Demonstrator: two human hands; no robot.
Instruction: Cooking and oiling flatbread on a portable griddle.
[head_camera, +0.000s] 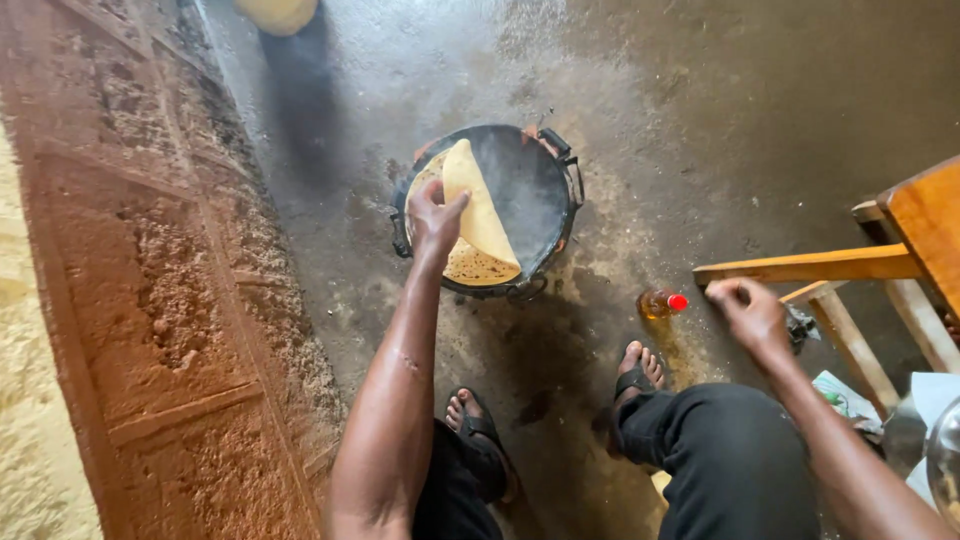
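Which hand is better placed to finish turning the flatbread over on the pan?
Left. The left hand already grips the lifted edge of the flatbread over the round pan. The right hand is off by the wooden stool, near the small bottle.

Small bottle with a red cap and amber liquid lies on its side on the dark, stained concrete floor. Wooden stool stands at the right edge, one rail running just above the bottle. Rough reddish brick wall runs along the left. Yellow rounded object sits at the top edge, cut off. Crumpled paper lies beneath the stool.
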